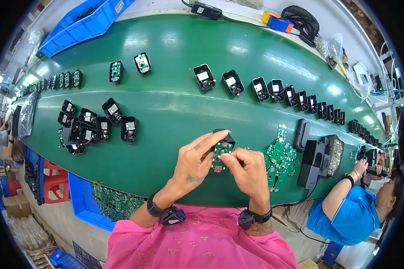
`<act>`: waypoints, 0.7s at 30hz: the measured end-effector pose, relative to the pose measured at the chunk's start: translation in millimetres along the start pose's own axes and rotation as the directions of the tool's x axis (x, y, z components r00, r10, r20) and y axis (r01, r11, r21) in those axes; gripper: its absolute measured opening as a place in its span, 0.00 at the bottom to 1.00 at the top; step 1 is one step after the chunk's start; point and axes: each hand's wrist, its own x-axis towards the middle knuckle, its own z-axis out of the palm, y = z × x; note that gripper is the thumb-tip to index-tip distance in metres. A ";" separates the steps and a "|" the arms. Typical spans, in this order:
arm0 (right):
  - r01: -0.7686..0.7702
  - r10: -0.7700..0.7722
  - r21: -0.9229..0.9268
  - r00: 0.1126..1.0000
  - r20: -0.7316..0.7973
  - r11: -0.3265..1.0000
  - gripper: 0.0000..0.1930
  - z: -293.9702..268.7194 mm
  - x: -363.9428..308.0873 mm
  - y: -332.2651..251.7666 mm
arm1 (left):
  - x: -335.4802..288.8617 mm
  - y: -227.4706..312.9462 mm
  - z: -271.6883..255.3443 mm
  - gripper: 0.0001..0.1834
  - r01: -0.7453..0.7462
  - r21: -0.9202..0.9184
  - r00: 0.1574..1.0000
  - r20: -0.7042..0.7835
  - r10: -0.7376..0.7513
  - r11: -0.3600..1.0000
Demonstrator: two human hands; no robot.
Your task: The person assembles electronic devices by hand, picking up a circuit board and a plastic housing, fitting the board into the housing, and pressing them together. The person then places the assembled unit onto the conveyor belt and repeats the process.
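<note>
In front of my chest, my left hand [191,163] is closed around a small black plastic housing [229,138], its fingers across the top. A green circuit board [219,151] lies at the housing's mouth, with a red part at its near end. My right hand [250,170] grips the board's right side, thumb on its face. How far the board sits inside the housing is hidden by my fingers. Just right of my right hand is a loose pile of green circuit boards [280,161].
A row of open black housings [232,83] curves off to the right; board-fitted housings [116,71] line the far left. More housings [88,117] cluster at left. A black device [313,163] stands right of the pile. Blue bins [83,28] and a co-worker [345,210] flank the bench.
</note>
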 end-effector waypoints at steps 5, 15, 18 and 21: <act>-0.063 0.070 0.099 0.995 -0.075 0.993 0.14 3.6 6.1 -2.5 | 0.9 13.4 -4.1 0.27 0.017 0.062 0.999 -0.043 -0.014 0.998; -0.144 0.157 0.097 0.978 -0.141 0.985 0.15 17.9 13.4 -3.8 | 4.1 16.3 -22.4 0.23 0.317 -0.432 0.948 0.152 -0.278 0.844; -0.149 0.162 0.102 0.978 -0.135 0.984 0.13 20.3 14.3 -5.5 | 5.2 14.0 -22.9 0.22 0.456 -0.416 0.890 0.179 -0.420 0.787; -0.115 0.140 0.184 0.982 -0.124 0.976 0.11 24.8 16.4 -2.1 | 5.5 13.6 -16.6 0.22 0.406 -0.441 0.912 0.134 -0.388 0.801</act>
